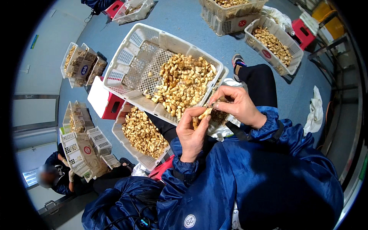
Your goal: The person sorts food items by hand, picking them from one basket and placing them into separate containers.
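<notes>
In front of my lap my left hand (pixel 191 134) pinches a pale yellow mushroom (pixel 206 113) between thumb and fingers. My right hand (pixel 238 105) is closed close beside it, fingertips pressed together at the mushroom's far end; what they grip is too small to make out. Beneath the right hand a brown clump of trimmings (pixel 219 117) shows above a white bag (pixel 222 132). Just beyond my hands a white plastic crate (pixel 128 94) stands tilted, its right half heaped with mushrooms (pixel 188 80) and its left showing bare mesh.
Another mushroom-filled crate (pixel 153 163) stands at lower left, near a red and white stool (pixel 111 103). More crates (pixel 264 51) stand at upper right, beside a red stool (pixel 303 34). At far left, a person (pixel 61 172) sits behind stacked crates (pixel 82 151). A metal rack (pixel 345 76) lines the right.
</notes>
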The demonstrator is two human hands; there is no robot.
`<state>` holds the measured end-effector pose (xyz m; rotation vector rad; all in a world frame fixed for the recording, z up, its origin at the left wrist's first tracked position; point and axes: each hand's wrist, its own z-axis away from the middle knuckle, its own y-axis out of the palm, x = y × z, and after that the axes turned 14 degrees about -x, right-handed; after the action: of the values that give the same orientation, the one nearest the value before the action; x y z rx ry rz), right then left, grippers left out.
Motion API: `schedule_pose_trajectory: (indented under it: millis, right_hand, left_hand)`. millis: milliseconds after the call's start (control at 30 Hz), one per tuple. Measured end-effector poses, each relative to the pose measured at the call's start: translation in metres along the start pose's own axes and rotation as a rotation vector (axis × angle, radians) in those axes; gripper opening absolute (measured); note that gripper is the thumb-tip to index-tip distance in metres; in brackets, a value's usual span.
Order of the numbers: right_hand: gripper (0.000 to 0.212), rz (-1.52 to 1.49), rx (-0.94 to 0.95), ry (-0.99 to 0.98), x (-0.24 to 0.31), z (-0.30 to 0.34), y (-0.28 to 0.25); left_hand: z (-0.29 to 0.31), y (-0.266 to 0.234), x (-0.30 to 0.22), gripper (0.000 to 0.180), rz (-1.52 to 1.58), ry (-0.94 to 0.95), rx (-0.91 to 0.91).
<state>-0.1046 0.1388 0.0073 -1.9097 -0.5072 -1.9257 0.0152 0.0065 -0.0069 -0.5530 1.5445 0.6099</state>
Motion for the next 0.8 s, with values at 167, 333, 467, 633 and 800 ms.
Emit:
schedule_pose_trajectory:
  millis: [167, 333, 467, 633, 800]
  right_hand:
    - [0.013, -0.093, 0.107, -0.034, -0.003, 0.001, 0.002]
    - [0.003, -0.243, 0.118, 0.242, 0.000, -0.004, -0.002]
    - [0.007, -0.195, 0.093, 0.219, 0.000, -0.007, -0.002]
    - [0.012, 0.080, 0.129, 0.142, 0.001, -0.010, -0.020]
    - [0.010, 0.205, 0.148, -0.114, -0.013, -0.008, -0.005]
  left_hand:
    - [0.000, 0.000, 0.001, 0.012, -0.077, 0.166, 0.008]
    - [-0.001, -0.006, 0.004, 0.016, -0.152, 0.307, 0.087]
    - [-0.002, -0.021, 0.001, 0.019, 0.050, 0.153, -0.046]
    - [-0.019, -0.132, 0.023, 0.031, -0.284, 0.067, -0.562]
    - [-0.012, -0.150, 0.033, 0.043, 0.347, -0.364, -0.536]
